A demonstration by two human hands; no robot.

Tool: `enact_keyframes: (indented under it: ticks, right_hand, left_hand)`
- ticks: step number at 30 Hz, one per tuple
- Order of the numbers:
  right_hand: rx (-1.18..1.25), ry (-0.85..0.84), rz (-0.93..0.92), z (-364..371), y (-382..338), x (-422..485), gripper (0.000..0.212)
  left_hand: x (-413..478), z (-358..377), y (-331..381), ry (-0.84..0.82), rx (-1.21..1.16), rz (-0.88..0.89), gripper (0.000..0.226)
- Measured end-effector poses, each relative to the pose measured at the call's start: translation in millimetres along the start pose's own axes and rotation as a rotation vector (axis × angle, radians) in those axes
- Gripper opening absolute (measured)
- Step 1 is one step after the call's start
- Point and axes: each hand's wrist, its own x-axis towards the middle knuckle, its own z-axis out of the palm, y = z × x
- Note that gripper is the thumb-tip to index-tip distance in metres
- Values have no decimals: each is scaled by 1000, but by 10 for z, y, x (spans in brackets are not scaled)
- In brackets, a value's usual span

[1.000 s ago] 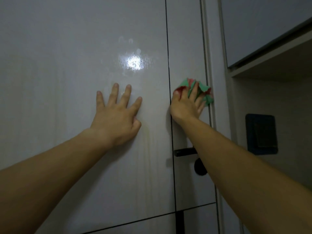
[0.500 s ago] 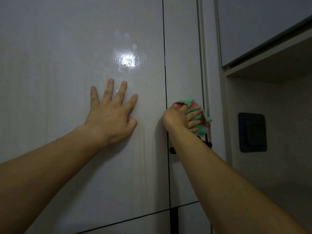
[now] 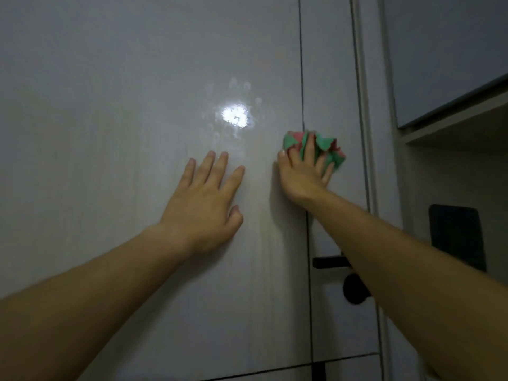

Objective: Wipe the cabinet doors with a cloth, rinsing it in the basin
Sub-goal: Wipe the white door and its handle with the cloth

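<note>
A wide glossy white cabinet door fills the left of the view, and a narrow door adjoins it on the right. My left hand rests flat on the wide door, fingers straight and spread. My right hand holds a crumpled green and red cloth against the narrow door, just right of the seam. Its fingers lie over the cloth and folds bunch up between them. Smudged finger marks surround a bright light reflection above my left hand. No basin is in view.
A black lever handle and a round black knob sit on the narrow door below my right forearm. Right of the door frame is an open niche with a black wall panel, under an upper cabinet.
My right hand slid the cloth down the narrow door towards the handle, then back up. Its fingers were curled tighter half a second ago. My left hand has stayed in place.
</note>
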Motion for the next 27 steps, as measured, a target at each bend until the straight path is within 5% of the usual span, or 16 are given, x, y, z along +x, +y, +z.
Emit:
enact_keyframes:
  ticks: [8,18,27]
  right_hand:
    - [-258,31,-546,478,-388,-479,77]
    - [-199,146,-367,483,-1106,-100,78]
    - [-349,66,-641,764,-1072,-689,75]
  left_hand:
    - [-562,-7,-811,46,144,-272,76]
    - [-722,-111,-1303,20,146,-311,77]
    - [-850,-135,-1544,-35,100,-282,80]
